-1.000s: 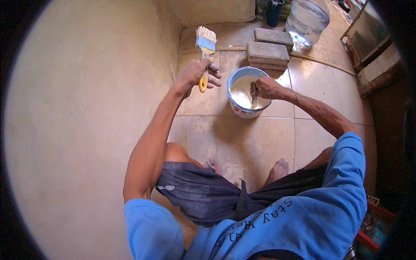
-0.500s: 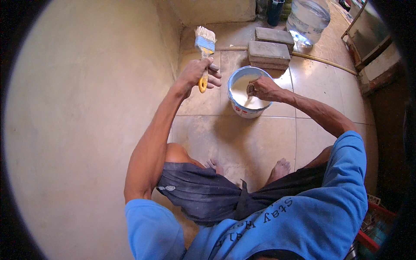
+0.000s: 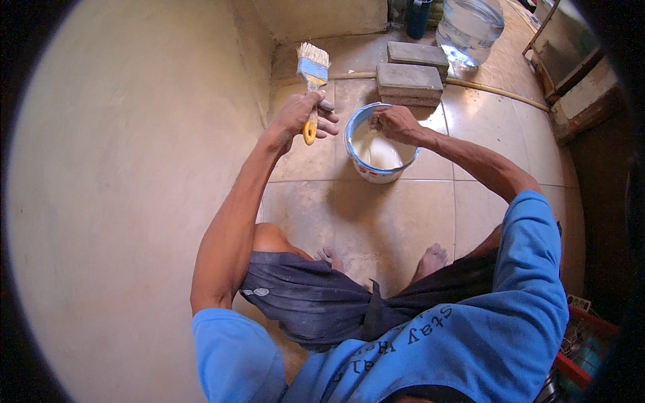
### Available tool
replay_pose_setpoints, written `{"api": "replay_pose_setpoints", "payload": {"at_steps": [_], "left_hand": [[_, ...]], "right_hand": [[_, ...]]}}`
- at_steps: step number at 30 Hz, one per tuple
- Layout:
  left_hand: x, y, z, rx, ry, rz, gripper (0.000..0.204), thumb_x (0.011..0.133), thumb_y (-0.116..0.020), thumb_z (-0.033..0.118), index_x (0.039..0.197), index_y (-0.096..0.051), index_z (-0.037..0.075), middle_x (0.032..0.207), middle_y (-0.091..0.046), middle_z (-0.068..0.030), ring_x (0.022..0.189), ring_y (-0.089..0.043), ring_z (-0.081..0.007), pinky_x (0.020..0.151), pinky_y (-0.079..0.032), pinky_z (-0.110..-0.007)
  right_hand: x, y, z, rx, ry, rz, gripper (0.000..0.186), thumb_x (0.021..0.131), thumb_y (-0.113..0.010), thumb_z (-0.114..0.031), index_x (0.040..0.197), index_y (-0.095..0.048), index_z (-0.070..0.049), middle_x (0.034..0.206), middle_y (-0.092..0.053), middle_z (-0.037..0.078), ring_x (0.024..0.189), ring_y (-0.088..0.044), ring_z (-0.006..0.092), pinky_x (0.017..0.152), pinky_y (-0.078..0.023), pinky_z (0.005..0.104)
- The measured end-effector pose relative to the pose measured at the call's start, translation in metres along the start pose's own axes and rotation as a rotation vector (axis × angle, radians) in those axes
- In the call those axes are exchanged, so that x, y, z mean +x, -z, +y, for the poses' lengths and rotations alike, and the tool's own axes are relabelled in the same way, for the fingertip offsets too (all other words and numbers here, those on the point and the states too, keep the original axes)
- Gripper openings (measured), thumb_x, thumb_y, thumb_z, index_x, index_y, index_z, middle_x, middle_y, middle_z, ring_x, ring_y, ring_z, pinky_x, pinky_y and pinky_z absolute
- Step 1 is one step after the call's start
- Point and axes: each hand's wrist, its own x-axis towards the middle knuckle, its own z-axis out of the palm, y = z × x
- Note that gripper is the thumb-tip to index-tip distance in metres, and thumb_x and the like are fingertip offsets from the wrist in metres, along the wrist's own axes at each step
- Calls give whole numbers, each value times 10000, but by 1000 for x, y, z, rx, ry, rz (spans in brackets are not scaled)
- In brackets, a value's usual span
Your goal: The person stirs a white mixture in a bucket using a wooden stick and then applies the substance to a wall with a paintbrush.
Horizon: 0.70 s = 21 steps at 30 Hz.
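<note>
My left hand point(image 3: 302, 114) is closed around the yellow handle of a wide paintbrush point(image 3: 313, 70). Its blue-banded head points up and away, with whitish bristles at the top. To the right, a round bucket point(image 3: 349, 144) with a blue rim stands on the floor, holding creamy white paint point(image 3: 383, 153). Over the bucket's far side, my right hand point(image 3: 398, 125) is curled, fingers reaching down inside the rim. What those fingers grip is mostly hidden by the hand; the paint below them shows a swirl.
Two grey blocks point(image 3: 410, 79) lie just beyond the bucket, beside a thin pole point(image 3: 497, 93) on the tiled floor point(image 3: 416, 208). A large clear water jug point(image 3: 470, 30) and a dark blue tumbler point(image 3: 418, 19) stand farther back. A plastered wall point(image 3: 127, 201) runs along the left.
My right hand has moved slightly away and left within the bucket, and the paint surface has swirled. My left hand still holds the paintbrush in nearly the same pose.
</note>
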Motion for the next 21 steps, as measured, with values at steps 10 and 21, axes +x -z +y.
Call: {"api": "replay_pose_setpoints", "payload": {"at_steps": [10, 21], "left_hand": [[-3, 3, -2, -4, -16, -2, 493, 942, -460, 404, 1012, -554, -76, 881, -657, -181, 691, -696, -246, 555, -563, -291], [-6, 0, 4, 34, 26, 15, 471, 943, -464, 418, 1020, -556, -38, 914, -660, -165, 720, -695, -227, 576, -555, -276]], "right_hand": [[-11, 6, -23, 117, -199, -331, 200, 817, -627, -257, 777, -642, -63, 768, -645, 166, 726, -616, 354, 629, -458, 447], [-1, -2, -27, 63, -62, -137, 72, 786, -593, -112, 790, -633, -53, 741, -622, 173, 691, -601, 362, 608, -451, 459]]}}
